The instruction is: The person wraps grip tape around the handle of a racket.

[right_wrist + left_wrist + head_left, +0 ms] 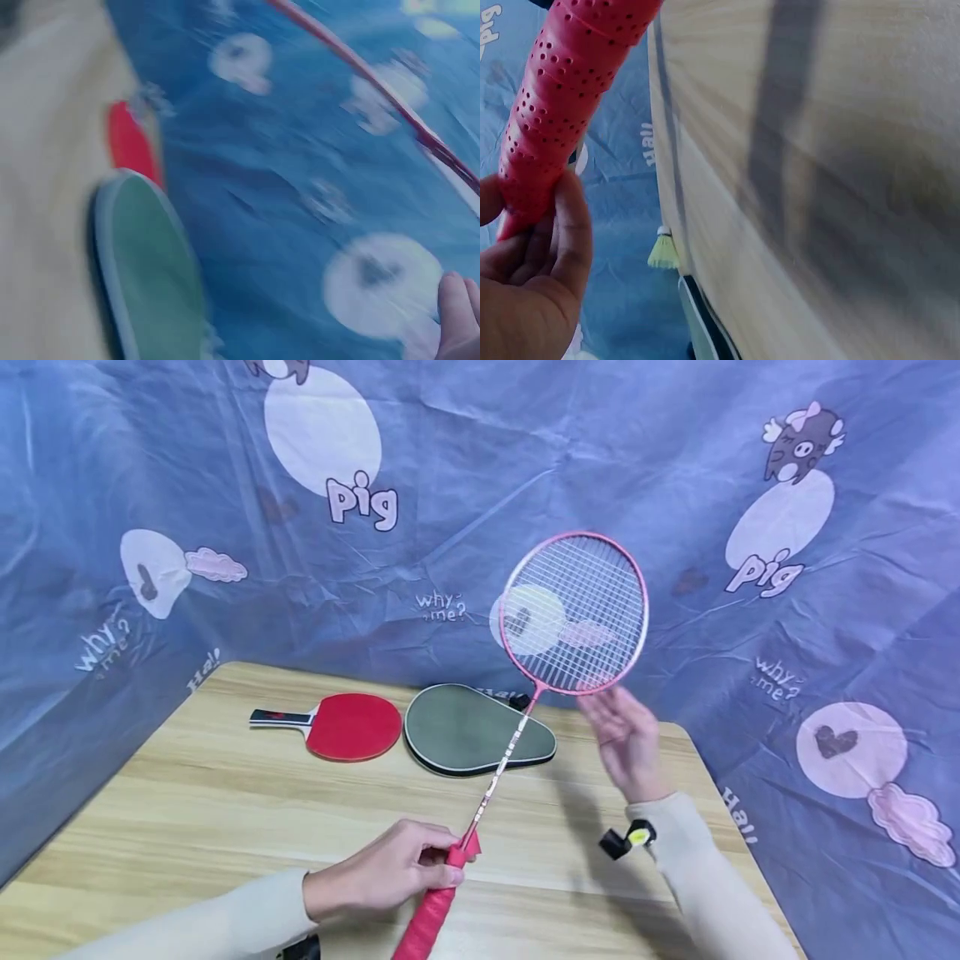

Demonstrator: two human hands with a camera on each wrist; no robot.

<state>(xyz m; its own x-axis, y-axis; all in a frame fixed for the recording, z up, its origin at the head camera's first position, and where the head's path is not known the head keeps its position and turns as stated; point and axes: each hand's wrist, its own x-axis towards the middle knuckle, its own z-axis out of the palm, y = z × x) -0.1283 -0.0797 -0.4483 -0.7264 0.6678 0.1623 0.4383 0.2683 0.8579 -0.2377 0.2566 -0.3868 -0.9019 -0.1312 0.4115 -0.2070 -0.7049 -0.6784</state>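
A pink badminton racket (pixel 498 768) is held up at a slant over the table, its strung head toward the back curtain. My left hand (pixel 390 864) pinches the top of its red wrapped handle between thumb and fingers. The left wrist view shows the perforated grip tape (pixel 566 97) close up, with the fingers round its end. My right hand (pixel 630 739) is raised by the lower right of the racket head, fingers extended and slightly blurred. Whether its fingertips touch the rim, I cannot tell. In the right wrist view only a few fingers (pixel 459 315) show.
On the wooden table (pixel 225 827) lie a red table tennis bat (pixel 356 727) and, to its right, a green paddle case (pixel 457 727). A yellow shuttlecock (pixel 664 251) is near the table edge in the left wrist view. A blue printed curtain (pixel 465 468) surrounds the table's back and sides.
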